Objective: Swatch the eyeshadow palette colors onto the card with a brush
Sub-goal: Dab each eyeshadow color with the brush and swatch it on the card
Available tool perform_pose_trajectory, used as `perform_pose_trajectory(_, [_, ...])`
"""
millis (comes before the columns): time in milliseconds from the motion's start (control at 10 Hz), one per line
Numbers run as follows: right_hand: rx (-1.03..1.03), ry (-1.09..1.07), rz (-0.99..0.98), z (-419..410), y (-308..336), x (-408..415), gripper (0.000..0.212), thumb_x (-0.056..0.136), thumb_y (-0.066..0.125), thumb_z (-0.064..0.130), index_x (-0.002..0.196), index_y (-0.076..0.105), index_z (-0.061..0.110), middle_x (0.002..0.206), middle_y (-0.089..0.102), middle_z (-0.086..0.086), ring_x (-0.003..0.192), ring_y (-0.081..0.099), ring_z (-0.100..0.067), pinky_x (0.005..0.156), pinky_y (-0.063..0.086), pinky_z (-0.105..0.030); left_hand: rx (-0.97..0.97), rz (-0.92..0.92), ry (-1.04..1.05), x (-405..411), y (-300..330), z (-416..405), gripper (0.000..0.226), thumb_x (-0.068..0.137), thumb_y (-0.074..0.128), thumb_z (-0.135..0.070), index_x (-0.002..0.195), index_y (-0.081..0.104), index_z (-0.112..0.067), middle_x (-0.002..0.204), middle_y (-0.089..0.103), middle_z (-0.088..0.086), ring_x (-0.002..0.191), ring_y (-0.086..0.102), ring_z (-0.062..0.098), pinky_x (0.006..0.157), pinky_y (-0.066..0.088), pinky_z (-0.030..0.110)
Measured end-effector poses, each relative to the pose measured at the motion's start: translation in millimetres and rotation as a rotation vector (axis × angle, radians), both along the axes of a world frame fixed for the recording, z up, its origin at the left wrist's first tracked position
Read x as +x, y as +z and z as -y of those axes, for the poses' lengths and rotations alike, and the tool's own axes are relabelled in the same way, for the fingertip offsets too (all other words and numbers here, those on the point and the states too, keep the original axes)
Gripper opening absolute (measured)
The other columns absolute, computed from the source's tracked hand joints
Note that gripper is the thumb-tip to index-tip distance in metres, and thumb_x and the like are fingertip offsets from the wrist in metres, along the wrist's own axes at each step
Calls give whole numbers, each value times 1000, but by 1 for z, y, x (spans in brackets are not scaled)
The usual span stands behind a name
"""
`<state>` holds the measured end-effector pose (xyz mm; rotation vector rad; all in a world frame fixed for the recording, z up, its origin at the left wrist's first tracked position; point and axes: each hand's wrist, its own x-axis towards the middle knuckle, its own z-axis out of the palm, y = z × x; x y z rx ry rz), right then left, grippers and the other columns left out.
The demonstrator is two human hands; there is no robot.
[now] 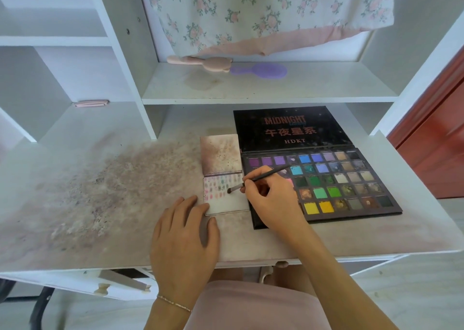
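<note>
Head view: colour pans (324,179) in open palette (376,210).

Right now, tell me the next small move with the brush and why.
Probably press the brush tip down and drag a short stroke on the card. The tip sits at the end of the swatch rows, beside bare white card, the right hand pinches the handle, and the left hand steadies the card's corner.
</note>
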<state>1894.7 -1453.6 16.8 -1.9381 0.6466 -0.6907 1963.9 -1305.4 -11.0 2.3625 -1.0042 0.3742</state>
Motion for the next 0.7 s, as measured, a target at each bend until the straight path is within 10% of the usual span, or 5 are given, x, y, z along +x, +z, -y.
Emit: perform_pose_trajectory(700, [-20, 46, -38, -1, 3, -2, 26, 87, 53, 13, 76, 46, 35, 71, 59, 9, 68, 59, -5, 61, 47, -7, 11, -2, 16, -1, 0, 1, 38, 80, 41, -34, 89, 70, -11, 106, 68, 10, 101, 62, 33, 84, 50, 46])
